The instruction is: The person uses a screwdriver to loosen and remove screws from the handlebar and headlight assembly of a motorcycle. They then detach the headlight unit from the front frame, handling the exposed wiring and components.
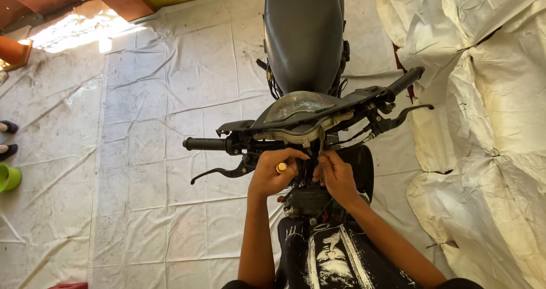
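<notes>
A dark motorbike [304,33] stands in front of me, seen from above, with its handlebar [205,144] and instrument panel [298,104] towards me. The cover under the panel is off and wiring and parts show there. My left hand [276,172] reaches into that opening, fingers pinched on something small among the wires, and wears a gold ring. My right hand [335,175] is beside it, fingers pinched around a thin wire or cable just below the panel. What each fingertip grips is too small to name.
A white tarp [142,169] covers the floor, and a crumpled white sheet [489,124] hangs at the right. A green cup [8,178] and another person's feet in dark sandals [8,138] are at the left edge. Brake levers [219,174] stick out on both sides.
</notes>
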